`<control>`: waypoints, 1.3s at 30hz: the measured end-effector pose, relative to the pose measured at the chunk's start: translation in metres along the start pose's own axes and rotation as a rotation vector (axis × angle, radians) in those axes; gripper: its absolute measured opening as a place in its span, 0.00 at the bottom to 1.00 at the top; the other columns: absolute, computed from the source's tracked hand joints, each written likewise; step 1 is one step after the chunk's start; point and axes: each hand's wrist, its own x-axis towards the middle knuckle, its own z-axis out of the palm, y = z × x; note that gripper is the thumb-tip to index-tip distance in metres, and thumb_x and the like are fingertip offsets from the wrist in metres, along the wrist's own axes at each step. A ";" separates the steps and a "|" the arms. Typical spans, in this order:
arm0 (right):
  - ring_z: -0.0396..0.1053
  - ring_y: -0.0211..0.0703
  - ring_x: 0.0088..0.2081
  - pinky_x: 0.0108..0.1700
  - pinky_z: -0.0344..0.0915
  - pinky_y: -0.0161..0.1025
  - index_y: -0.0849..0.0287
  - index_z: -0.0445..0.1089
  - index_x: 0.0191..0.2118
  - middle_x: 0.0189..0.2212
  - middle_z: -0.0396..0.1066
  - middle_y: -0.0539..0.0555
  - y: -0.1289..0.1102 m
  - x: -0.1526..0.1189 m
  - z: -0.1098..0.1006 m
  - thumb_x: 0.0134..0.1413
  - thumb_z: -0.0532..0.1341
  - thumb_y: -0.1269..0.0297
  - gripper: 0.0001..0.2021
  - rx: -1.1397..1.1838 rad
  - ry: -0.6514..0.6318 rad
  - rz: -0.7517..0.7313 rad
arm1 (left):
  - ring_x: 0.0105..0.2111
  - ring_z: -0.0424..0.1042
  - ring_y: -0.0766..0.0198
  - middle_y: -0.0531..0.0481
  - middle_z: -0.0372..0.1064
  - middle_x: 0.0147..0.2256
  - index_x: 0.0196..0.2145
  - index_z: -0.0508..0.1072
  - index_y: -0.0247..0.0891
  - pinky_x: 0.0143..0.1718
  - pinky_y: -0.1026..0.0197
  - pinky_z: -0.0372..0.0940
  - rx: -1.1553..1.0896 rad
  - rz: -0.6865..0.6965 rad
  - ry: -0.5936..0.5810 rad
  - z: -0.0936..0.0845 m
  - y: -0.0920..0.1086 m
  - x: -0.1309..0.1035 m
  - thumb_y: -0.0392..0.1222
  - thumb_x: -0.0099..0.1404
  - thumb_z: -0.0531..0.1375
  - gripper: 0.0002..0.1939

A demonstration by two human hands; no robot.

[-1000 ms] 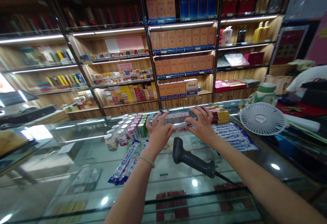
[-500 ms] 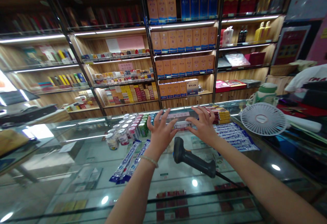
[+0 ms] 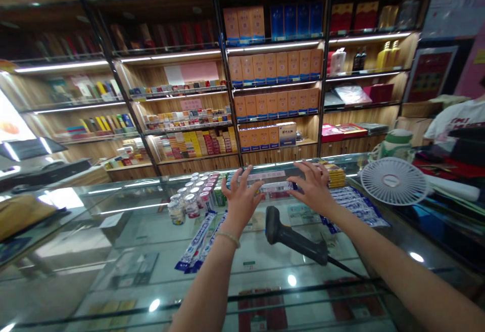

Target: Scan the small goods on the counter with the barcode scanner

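Note:
Both of my hands reach over the glass counter with spread fingers. My left hand (image 3: 242, 200), a beaded bracelet on its wrist, is next to a cluster of small lidded jars (image 3: 191, 203). Blue-and-white stick packs (image 3: 199, 241) lie left of that forearm. My right hand (image 3: 315, 190) hovers by a stack of yellow-and-red packets (image 3: 333, 175) and more blue-and-white packs (image 3: 354, 205). Between the hands is a narrow white pack (image 3: 275, 187) with a blue end close to my right thumb; contact cannot be made out. Below them a black barcode scanner (image 3: 297, 243) lies on the glass.
At the right stand a white round fan (image 3: 393, 180) and a green-lidded jug (image 3: 396, 145). A person in a white shirt (image 3: 460, 122) is at the far right. Lit shelves with orange boxes (image 3: 271, 104) line the wall behind. The scanner's cable (image 3: 346, 267) trails right.
The view has shifted slightly, so the counter goods appear farther right. My hands are a little wider apart, and the white pack between them shows more plainly.

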 end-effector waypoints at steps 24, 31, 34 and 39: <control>0.50 0.67 0.68 0.61 0.52 0.70 0.56 0.72 0.43 0.68 0.54 0.67 -0.108 -0.056 -0.047 0.49 0.67 0.42 0.23 -0.023 -0.351 0.119 | 0.65 0.54 0.44 0.50 0.58 0.66 0.44 0.78 0.56 0.65 0.30 0.34 -0.085 -0.078 0.006 0.013 -0.012 -0.008 0.47 0.59 0.69 0.14; 0.49 0.64 0.69 0.66 0.48 0.67 0.56 0.73 0.39 0.68 0.55 0.61 -0.115 -0.056 -0.048 0.51 0.67 0.54 0.13 0.038 -0.335 0.170 | 0.65 0.54 0.43 0.51 0.57 0.67 0.45 0.78 0.57 0.66 0.31 0.32 -0.069 -0.108 -0.006 0.016 -0.017 -0.009 0.47 0.58 0.69 0.15; 0.56 0.62 0.66 0.64 0.57 0.60 0.56 0.73 0.41 0.67 0.57 0.62 -0.107 -0.052 -0.054 0.51 0.66 0.58 0.12 0.195 -0.307 0.240 | 0.65 0.54 0.43 0.51 0.57 0.67 0.45 0.78 0.57 0.65 0.31 0.33 -0.068 -0.131 0.002 0.016 -0.018 -0.009 0.47 0.59 0.69 0.15; 0.77 0.51 0.43 0.42 0.74 0.47 0.54 0.70 0.47 0.54 0.71 0.59 -0.084 -0.036 -0.074 0.56 0.61 0.53 0.16 0.636 -0.402 0.476 | 0.65 0.54 0.45 0.50 0.58 0.67 0.44 0.78 0.56 0.64 0.30 0.36 -0.063 -0.160 0.014 0.013 -0.016 -0.010 0.45 0.62 0.66 0.12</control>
